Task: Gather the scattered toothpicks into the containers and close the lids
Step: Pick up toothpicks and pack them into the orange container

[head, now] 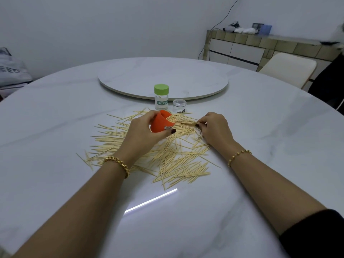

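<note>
Left hand (143, 133) grips the orange container (161, 121), tilted, mouth toward the right hand (214, 129). The right hand's fingertips pinch a few toothpicks (173, 157) at the far edge of the pile on the table (55, 127). Best to align them parallel and feed them in ends first. Count: three containers, including the green-lidded jar (161, 97) and the small clear jar (179, 105). Toothpicks too many to count.

A home dining room: a big round marble counter (55, 127) with a turntable (163, 73) at its middle, a cream chair (288, 69) beside it, and a tiled sideboard (242, 51) against the plain white wall.
</note>
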Demonstrator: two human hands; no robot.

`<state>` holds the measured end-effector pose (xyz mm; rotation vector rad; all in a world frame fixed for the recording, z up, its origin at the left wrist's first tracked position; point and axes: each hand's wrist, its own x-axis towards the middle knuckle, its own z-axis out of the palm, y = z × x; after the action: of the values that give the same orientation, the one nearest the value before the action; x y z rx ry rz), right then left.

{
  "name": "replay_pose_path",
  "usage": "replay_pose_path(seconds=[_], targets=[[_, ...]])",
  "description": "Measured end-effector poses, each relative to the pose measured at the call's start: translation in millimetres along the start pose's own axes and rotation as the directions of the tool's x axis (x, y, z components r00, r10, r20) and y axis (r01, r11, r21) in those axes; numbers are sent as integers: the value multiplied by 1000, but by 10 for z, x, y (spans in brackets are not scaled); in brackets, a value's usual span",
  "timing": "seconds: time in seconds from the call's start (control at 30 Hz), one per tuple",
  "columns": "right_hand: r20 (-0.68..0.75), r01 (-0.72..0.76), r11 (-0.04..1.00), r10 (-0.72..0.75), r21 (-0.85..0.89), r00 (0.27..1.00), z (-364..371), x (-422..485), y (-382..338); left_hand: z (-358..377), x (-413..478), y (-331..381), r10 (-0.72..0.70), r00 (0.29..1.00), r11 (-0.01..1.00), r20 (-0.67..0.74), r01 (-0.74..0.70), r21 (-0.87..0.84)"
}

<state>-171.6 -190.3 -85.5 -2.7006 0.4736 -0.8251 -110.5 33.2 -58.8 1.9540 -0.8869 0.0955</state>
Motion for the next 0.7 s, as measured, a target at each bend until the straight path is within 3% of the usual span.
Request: replay_pose_path(seconds=[0.27,0.47,0.7], targets=[[-62,42,998,-40,37,997,10,13,11,-1,14,-36,-13,1000,1000,0,13,18],[-235,149,970,-102,192,967,-31,2,-98,-10,17,-91,-38,999,999,-6,38,20],[-323,253,919,-150,304,934,-77,-9,-253,-11,29,-130,-57,998,998,3,57,20]])
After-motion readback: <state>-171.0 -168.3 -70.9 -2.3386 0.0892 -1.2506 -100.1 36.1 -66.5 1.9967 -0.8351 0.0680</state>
